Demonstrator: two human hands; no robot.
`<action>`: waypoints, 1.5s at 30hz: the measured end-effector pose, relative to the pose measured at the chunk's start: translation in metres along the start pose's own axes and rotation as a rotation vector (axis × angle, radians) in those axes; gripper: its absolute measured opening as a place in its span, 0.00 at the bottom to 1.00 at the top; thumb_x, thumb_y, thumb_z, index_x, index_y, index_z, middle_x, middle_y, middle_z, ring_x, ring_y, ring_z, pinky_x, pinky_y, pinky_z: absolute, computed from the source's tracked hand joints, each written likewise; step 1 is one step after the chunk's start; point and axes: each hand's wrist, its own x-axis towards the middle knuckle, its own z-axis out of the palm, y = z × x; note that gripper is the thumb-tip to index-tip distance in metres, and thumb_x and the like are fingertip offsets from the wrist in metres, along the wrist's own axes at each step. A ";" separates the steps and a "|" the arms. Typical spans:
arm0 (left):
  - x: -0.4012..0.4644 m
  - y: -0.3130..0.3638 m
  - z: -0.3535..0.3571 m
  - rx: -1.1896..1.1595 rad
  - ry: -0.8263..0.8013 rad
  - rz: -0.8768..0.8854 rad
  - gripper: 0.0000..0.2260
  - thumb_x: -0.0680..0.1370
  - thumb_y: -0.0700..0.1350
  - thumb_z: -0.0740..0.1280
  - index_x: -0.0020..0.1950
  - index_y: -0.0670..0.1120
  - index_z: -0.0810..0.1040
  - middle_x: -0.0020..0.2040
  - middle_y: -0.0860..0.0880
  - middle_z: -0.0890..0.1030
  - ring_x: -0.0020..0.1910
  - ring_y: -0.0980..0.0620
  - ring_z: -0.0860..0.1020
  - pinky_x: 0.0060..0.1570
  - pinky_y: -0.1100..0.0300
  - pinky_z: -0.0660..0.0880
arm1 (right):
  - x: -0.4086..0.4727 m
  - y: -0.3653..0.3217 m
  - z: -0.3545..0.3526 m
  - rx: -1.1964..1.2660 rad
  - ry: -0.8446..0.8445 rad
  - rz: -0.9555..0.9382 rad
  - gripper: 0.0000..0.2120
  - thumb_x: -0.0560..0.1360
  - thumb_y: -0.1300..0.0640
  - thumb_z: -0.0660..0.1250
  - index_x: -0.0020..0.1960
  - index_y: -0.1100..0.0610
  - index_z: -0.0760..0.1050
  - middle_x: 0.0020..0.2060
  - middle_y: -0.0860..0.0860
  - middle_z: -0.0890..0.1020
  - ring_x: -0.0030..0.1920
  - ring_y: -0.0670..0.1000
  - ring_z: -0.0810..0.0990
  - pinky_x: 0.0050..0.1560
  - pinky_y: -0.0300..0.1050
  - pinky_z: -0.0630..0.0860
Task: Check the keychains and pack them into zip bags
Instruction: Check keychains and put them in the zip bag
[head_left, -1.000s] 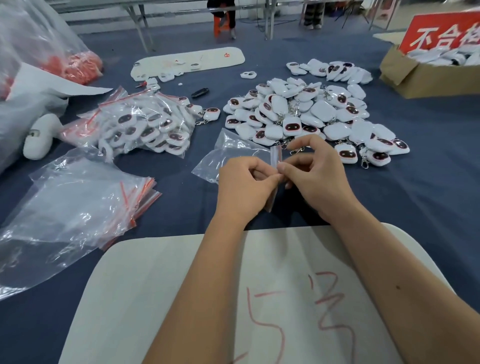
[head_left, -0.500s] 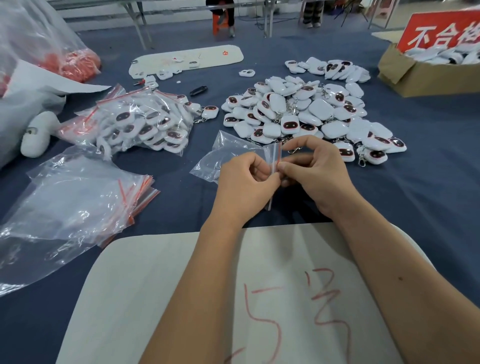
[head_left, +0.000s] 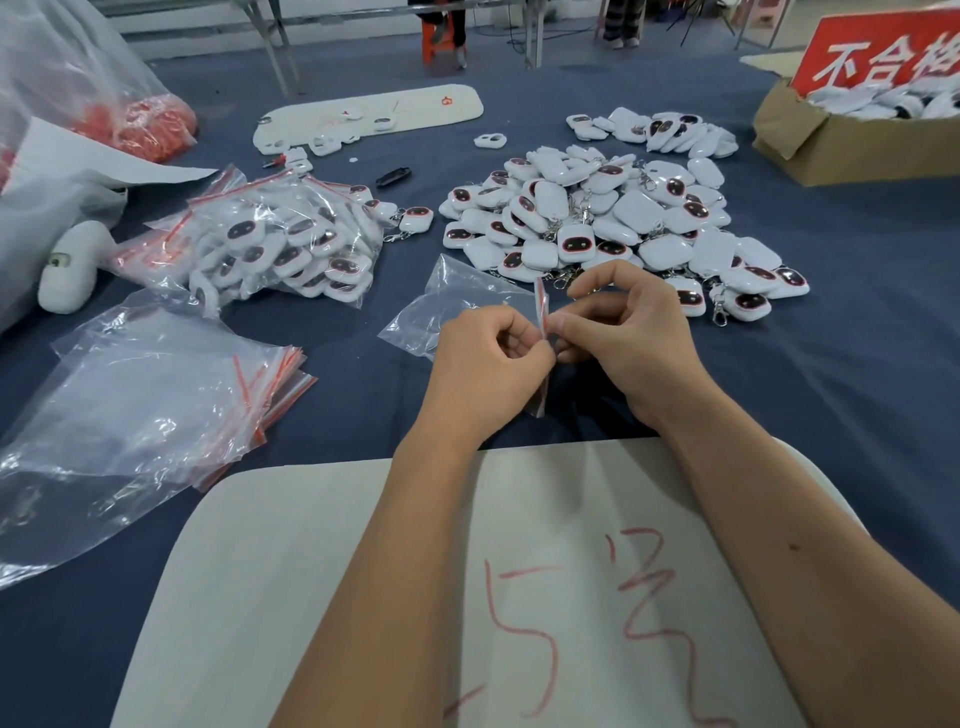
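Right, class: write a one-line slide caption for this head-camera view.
Both hands, left hand and right hand, pinch the red-striped mouth of an empty zip bag in front of a pile of loose white keychains.

Both bare forearms reach forward and converge at the centre. The left hand (head_left: 485, 358) is curled, thumb and forefinger pinched together. The right hand (head_left: 631, 332) faces it, fingertips (head_left: 558, 326) meeting the left's, index finger arched above.
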 end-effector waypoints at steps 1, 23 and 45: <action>0.000 0.000 0.000 -0.005 -0.003 -0.007 0.04 0.72 0.45 0.71 0.37 0.46 0.81 0.33 0.48 0.84 0.34 0.46 0.83 0.39 0.48 0.83 | 0.000 0.000 0.000 -0.003 -0.003 -0.005 0.13 0.73 0.69 0.75 0.50 0.57 0.76 0.38 0.58 0.87 0.34 0.53 0.84 0.38 0.45 0.83; 0.001 0.002 0.002 -0.051 0.093 -0.025 0.05 0.74 0.48 0.72 0.40 0.49 0.79 0.35 0.55 0.82 0.35 0.49 0.82 0.39 0.47 0.83 | 0.002 0.000 0.007 -0.291 0.006 0.022 0.11 0.78 0.55 0.74 0.37 0.52 0.84 0.28 0.51 0.83 0.27 0.48 0.77 0.29 0.43 0.73; 0.005 -0.004 -0.004 -0.198 -0.027 -0.131 0.11 0.75 0.47 0.78 0.39 0.42 0.83 0.32 0.46 0.84 0.31 0.49 0.84 0.30 0.54 0.82 | 0.004 -0.001 0.000 -0.248 -0.165 -0.006 0.11 0.83 0.63 0.66 0.43 0.60 0.81 0.30 0.48 0.81 0.31 0.50 0.76 0.34 0.40 0.74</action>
